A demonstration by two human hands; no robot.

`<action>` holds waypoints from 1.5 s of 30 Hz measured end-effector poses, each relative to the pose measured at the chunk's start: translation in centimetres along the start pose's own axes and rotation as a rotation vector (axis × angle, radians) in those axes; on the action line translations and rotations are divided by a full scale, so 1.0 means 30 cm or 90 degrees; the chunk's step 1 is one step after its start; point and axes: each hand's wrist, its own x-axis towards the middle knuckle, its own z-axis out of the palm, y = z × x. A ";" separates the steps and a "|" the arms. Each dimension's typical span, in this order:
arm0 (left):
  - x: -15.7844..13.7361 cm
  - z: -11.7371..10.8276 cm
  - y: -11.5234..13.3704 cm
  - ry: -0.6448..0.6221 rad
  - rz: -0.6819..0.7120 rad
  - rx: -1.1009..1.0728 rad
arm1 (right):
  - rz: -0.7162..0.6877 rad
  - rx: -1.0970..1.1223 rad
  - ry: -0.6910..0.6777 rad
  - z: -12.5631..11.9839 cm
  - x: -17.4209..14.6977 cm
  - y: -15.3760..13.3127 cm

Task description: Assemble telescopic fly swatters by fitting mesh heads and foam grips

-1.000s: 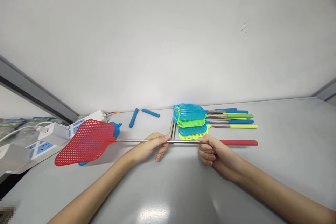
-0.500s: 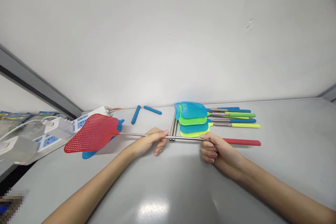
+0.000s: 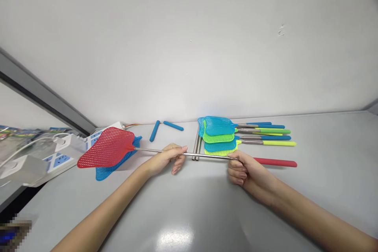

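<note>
A red fly swatter with a long metal rod lies across both my hands, its mesh head to the left and its red grip to the right. My right hand is closed around the rod near the grip. With its thumb along the rod, my left hand holds the middle of it, the lower fingers loosely curled. Partly covered by the red head is a blue swatter head. Behind the rod, two bare metal tubes lie side by side on the table.
Several blue, green and yellow fly swatters are stacked behind my right hand, grips to the right. Two loose blue grips lie near the wall. White power strips with plugs and cables stand at the left on the grey table.
The red swatter's head has tilted slightly and shifted a little right, showing more of the blue head beneath. Both hands keep their hold; the view has moved slightly.
</note>
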 end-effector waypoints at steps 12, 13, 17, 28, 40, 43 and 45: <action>0.001 -0.022 -0.001 -0.006 -0.016 -0.024 | 0.015 0.019 0.006 -0.001 0.000 -0.012; 0.001 -0.023 0.000 -0.007 -0.017 -0.024 | 0.019 0.019 0.007 -0.001 0.001 -0.013; 0.002 -0.028 0.003 -0.012 -0.023 -0.026 | 0.047 0.031 0.020 0.000 0.003 -0.021; -0.001 -0.040 0.003 -0.016 -0.026 -0.037 | 0.038 0.010 0.027 0.001 0.001 -0.024; 0.001 -0.017 0.003 0.011 -0.007 -0.017 | 0.142 0.078 -0.045 -0.033 0.013 -0.049; 0.007 -0.007 -0.003 0.029 0.007 -0.010 | 0.142 0.076 -0.068 -0.042 0.018 -0.052; 0.009 0.000 -0.006 0.040 0.016 -0.004 | 0.126 0.058 -0.076 -0.043 0.019 -0.049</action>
